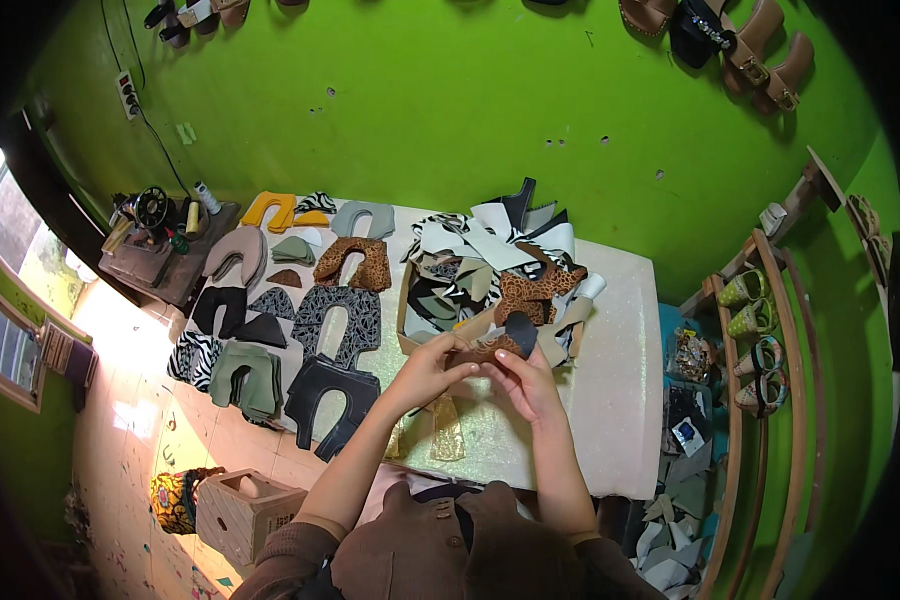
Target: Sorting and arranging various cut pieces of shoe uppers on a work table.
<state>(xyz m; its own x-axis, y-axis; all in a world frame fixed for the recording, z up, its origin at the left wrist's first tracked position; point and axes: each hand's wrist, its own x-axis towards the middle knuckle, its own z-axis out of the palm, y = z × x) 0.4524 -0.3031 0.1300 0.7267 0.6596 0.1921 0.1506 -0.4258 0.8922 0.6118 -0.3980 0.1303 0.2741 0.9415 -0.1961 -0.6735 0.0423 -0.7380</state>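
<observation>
Between my two hands, above the near part of the white table (620, 400), I hold a curved brown patterned material piece (485, 347) with a dark rounded end. My left hand (435, 370) pinches its left side, thumb pointing right. The fingers of my right hand (525, 382) grip it from below, near the dark end. Just beyond my hands, a box (404, 312) overflows with offcuts in zebra, leopard, white and black. Shiny gold strips (448, 430) lie on the table below my wrists.
U-shaped cut pieces in stacks, such as black ones (335, 395) and leopard ones (353, 263), cover the table's left side. A sewing machine (152, 215) stands at the far left. A wooden rack with green sandals (750, 318) is at right. A carton (240, 515) sits on the floor.
</observation>
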